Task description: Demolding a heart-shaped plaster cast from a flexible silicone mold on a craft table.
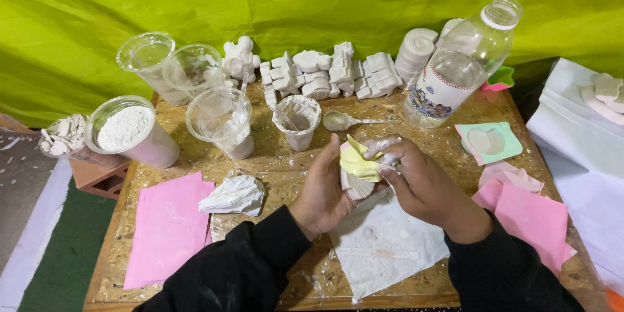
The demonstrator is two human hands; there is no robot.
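Seen from the head camera, a person in black sleeves works over a chipboard table (286, 175) backed by a lime-green cloth (312, 6). The left hand (323, 195) cups a yellow flexible mould (359, 161) from below, its fingers curled around a white ribbed plaster cast (357, 185) that shows beneath the yellow edge. The right hand (419, 185), its fingertips dusted white, pinches the mould's upper rim between thumb and forefinger; whether the cast is already free of the mould cannot be told from this angle. Mould and cast are held just above a white sheet of paper (390, 240), at the table's centre front.

Behind the hands stand a small plaster-caked cup (298, 120) and a spoon (344, 120) coated in white. To the left are a clear tub of white powder (130, 131) and several clear plastic cups (221, 120). A row of finished white casts (331, 75) lines the table's far edge, beside a tilted clear plastic bottle (461, 65). Pink sheets (166, 227) lie at front left, a crumpled white rag (235, 196) just beside them, and a green mould (491, 143) rests at right.
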